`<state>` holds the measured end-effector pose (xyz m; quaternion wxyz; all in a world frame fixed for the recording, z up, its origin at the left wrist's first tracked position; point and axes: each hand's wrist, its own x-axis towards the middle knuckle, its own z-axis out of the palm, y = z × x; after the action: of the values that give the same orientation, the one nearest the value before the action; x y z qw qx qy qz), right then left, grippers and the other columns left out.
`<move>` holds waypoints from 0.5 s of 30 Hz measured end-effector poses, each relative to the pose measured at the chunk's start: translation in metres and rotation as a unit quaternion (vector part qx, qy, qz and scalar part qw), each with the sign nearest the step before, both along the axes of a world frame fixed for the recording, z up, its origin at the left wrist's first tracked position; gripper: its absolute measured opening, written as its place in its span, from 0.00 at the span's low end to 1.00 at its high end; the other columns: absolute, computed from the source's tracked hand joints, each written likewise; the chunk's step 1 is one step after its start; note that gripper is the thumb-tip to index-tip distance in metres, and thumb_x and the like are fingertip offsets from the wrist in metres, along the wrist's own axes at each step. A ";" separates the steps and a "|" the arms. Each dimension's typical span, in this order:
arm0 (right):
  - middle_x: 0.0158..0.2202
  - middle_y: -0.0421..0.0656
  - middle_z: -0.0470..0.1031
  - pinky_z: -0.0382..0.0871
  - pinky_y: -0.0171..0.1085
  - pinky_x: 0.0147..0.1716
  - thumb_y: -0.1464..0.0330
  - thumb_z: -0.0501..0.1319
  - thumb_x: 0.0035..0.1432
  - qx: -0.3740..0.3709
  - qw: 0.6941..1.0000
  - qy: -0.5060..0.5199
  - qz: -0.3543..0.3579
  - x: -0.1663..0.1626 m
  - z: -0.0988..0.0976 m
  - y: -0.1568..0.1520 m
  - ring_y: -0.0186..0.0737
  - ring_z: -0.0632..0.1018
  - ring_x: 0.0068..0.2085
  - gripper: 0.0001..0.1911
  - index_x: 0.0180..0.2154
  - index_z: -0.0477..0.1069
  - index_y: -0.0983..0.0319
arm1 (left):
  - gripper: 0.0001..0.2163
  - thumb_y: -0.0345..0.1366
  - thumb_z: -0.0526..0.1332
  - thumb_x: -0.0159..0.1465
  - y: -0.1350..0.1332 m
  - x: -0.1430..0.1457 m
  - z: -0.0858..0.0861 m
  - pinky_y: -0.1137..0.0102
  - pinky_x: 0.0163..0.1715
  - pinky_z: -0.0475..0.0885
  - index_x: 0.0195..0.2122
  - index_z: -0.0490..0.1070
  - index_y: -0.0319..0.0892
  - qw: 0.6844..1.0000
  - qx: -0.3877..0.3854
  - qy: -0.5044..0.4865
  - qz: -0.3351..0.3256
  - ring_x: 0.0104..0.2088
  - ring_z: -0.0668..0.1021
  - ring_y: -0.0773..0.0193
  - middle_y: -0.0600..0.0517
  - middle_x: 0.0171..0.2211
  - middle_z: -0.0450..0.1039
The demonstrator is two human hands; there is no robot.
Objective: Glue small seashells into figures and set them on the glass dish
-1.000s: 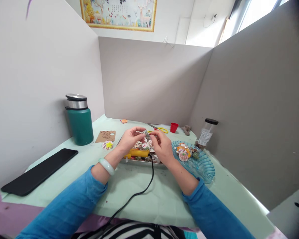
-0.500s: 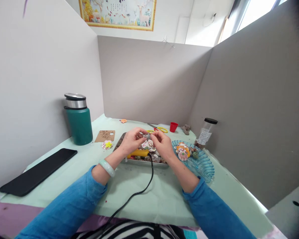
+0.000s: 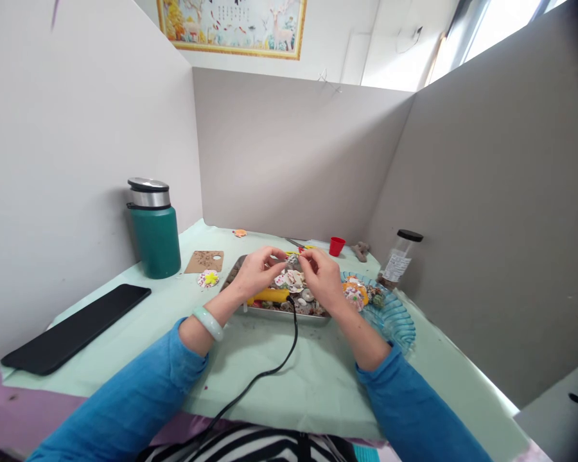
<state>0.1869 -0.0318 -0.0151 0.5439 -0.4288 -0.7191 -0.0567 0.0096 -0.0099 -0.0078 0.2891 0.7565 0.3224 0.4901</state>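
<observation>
A small grey-white speckled piece (image 3: 293,260), perhaps a shell cluster, is pinched at the fingertips of my right hand (image 3: 324,281). My left hand (image 3: 261,274) is close on its other side, thumb and forefinger parted with a small gap to the piece. Both hands are above a metal tray (image 3: 289,314) filled with shells and small stones. Across the tray's front lies a yellow-handled tool (image 3: 270,295), apparently a hot glue gun, its black cord (image 3: 270,372) running toward my lap. White decorated shells (image 3: 291,280) rest behind it.
A blue ribbed plate (image 3: 401,317) with decorated shells stands right, near a clear jar (image 3: 399,260). Behind are a red cup (image 3: 336,246) and scissors (image 3: 298,245). Left are a green bottle (image 3: 155,237), a brown card (image 3: 205,261), a flower-decorated disc (image 3: 209,278) and a black slab (image 3: 77,327).
My left fingertips have come slightly away from the small speckled piece, which stays with my right hand. The view has shifted a little.
</observation>
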 end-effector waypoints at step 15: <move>0.31 0.41 0.70 0.63 0.33 0.27 0.68 0.55 0.59 -0.004 0.998 0.013 0.066 -0.009 0.001 -0.007 0.32 0.69 0.27 0.05 0.32 0.68 0.61 | 0.14 0.39 0.64 0.55 0.005 0.000 -0.005 0.70 0.28 0.70 0.42 0.71 0.42 0.997 -0.035 -0.056 -0.038 0.24 0.74 0.66 0.54 0.23 0.72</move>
<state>0.1781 -0.0390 -0.0141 0.5537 -0.3831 -0.7392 -0.0118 0.0101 -0.0046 -0.0127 0.3519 0.7286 0.2937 0.5089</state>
